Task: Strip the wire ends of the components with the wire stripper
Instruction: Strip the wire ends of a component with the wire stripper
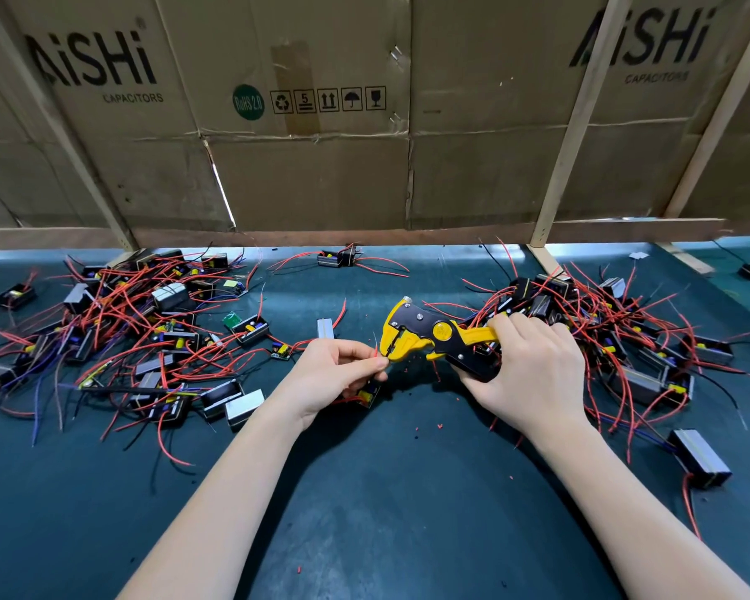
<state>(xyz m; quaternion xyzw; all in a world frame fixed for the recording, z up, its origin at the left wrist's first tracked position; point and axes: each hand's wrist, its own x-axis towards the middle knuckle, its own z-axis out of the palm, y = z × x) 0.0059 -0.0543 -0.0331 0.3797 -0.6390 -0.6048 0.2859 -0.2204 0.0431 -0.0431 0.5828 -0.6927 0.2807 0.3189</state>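
Mid-strip: your left hand (336, 370) pinches a red wire (376, 349) at the stripper (434, 335) mouth; right hand (533, 370) grips handles. Next: seat wire end, squeeze w/ care.

Bare dark green worktop (390, 491) lies open between the forearms, reaching back to the brown cardboard wall (312, 179). Tangled heaps of black boxed components with red wires flank it, left (118, 335) and right (615, 339).
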